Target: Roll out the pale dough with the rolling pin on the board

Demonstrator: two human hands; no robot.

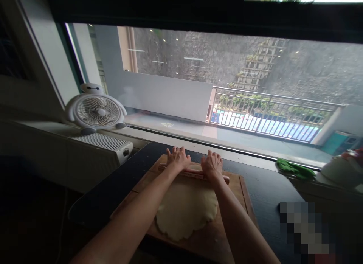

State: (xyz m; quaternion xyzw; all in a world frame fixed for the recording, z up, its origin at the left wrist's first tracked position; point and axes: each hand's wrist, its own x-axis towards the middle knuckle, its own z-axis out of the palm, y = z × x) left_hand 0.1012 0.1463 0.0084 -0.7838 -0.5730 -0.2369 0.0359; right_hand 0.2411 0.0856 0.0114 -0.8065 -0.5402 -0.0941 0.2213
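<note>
A flat round sheet of pale dough (pixel 185 209) lies on a wooden board (pixel 244 196) on a dark table. A wooden rolling pin (pixel 195 174) rests across the far edge of the dough. My left hand (pixel 178 159) presses palm-down on the pin's left part, fingers spread. My right hand (pixel 212 165) presses on its right part the same way. Both forearms stretch forward over the dough.
A white desk fan (pixel 95 111) stands at the left on a white heater (pixel 104 145). A green cloth (pixel 295 169) and a white pot (pixel 342 171) sit at the right by the window sill. A wide window faces a balcony railing (pixel 269 112).
</note>
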